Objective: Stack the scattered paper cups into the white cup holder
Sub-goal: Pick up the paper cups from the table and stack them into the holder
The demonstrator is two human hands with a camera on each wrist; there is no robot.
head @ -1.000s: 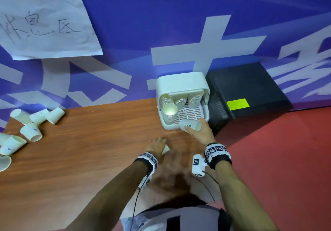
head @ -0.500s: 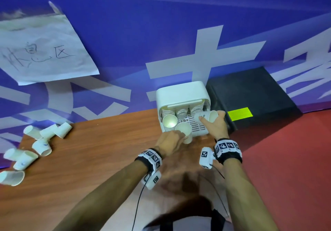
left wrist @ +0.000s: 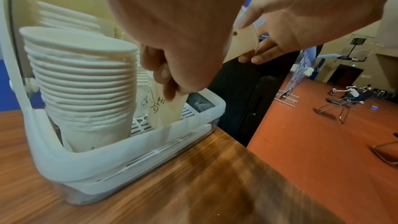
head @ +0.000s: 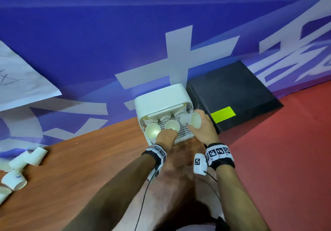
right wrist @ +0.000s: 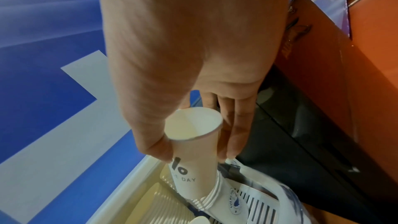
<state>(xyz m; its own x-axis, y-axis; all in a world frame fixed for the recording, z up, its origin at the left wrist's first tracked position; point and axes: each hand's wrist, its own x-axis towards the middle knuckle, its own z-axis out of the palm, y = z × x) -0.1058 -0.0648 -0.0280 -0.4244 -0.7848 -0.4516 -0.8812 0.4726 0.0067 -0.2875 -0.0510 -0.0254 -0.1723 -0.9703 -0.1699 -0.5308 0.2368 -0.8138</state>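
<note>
Currently, our left hand (head: 165, 137) is curled around a paper cup (head: 172, 125), thumb and fingers (left wrist: 165, 74) pinching its wall. In the left wrist view this cup stands upright with its base on the slotted floor of the white cup holder (head: 161, 98), in the middle of the front row. A printed cartoon and the letters "Hi" show on its side.

Our right hand (head: 201, 128) grips a second cup (head: 191, 120), thumb on one side and fingers (right wrist: 234, 129) on the other. This cup is tilted, mouth toward us, with its base entering the top of a short stack (right wrist: 217, 198) at the right side of the holder. How far it has gone into the stack we cannot tell.

To the left of the first cup, a tall stack of cups (left wrist: 86, 81) fills the front left corner of the holder. Further stacks sit behind, under the holder's hood.

The holder stands at the far right end of the wooden table (head: 86, 168), against a blue wall banner (head: 161, 15). A black box (head: 231, 87) with a yellow label sits just beside the holder on its right.

At the far left end of the table, well apart from the holder, loose cups (head: 19, 168) lie on their sides in a cluster.

A sheet of paper (head: 21, 83) hangs on the banner above them.
</note>
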